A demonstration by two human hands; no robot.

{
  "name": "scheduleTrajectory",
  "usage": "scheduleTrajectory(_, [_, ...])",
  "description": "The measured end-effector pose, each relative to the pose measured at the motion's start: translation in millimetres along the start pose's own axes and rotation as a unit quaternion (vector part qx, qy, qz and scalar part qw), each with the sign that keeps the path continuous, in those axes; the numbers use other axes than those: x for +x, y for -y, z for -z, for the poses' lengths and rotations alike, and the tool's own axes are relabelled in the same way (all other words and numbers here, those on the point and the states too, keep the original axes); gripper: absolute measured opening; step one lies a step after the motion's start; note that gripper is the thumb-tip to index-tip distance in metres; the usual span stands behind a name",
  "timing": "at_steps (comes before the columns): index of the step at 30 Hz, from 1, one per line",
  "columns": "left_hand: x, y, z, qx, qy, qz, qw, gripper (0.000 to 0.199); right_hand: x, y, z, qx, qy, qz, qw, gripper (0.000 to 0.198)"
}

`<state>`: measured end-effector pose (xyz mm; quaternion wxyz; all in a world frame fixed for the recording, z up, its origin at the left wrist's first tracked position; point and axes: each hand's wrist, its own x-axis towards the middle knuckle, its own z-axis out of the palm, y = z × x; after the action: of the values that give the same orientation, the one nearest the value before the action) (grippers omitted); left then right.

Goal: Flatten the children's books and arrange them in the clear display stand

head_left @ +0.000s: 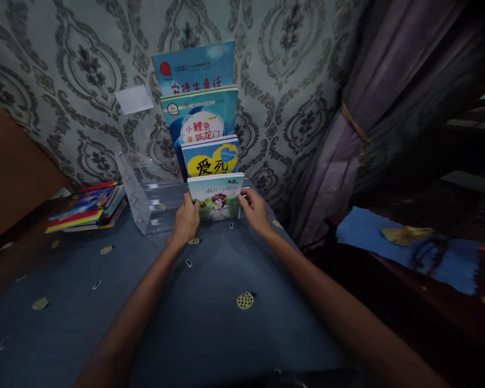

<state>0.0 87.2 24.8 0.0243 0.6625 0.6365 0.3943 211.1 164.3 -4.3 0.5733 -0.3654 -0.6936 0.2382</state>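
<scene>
Both hands hold a small pale-green picture book (216,196) with a child drawn on its cover, at the front of a clear stepped book rack (139,194). My left hand (187,216) grips its left edge, and my right hand (254,209) grips the right edge. Behind it, a blue and yellow book (210,156) stands upright. Higher up the tiers are a teal book (202,116) and a taller blue book (196,64). The left side of the rack carries no books, and a white card (134,99) shows at its top.
A pile of books (89,207) lies left of the rack on the dark blue pineapple-print cloth (210,312). Patterned wallpaper (286,70) rises behind. A tied purple curtain (335,140) hangs at the right. Beyond it, a blue cloth (364,234) lies on a dark surface.
</scene>
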Motion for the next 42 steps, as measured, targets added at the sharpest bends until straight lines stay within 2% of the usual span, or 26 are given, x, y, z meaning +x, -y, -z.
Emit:
scheduleTrajectory(4, [0,6,-1,-0.022,-0.002,-0.021,1.0,0.018,0,1,0,0.017,0.004,-0.006,1.0,0.03])
scheduleTrajectory(13, [1,7,1,-0.018,0.013,-0.011,1.0,0.01,-1,1,2,0.041,0.016,-0.017,0.999,0.03])
scheduleTrajectory(26, [-2,11,6,-0.041,0.03,-0.026,0.998,0.03,-4,1,4,0.029,0.024,-0.034,0.999,0.036])
scheduleTrajectory(29, [-7,18,5,-0.051,0.018,-0.041,0.998,0.039,-9,0,6,0.013,0.012,-0.05,0.999,0.041])
scheduleTrajectory(32, [-17,32,8,-0.016,-0.012,-0.061,0.998,0.041,-21,-1,10,-0.001,0.006,-0.079,0.997,0.044])
scheduleTrajectory(37, [-41,71,34,0.107,-0.062,-0.091,0.988,0.037,-55,-8,16,-0.006,0.066,-0.097,0.993,0.032])
scheduleTrajectory(42, [-48,118,90,0.181,-0.117,-0.051,0.975,0.034,-80,-10,12,-0.023,0.152,-0.131,0.98,0.034])
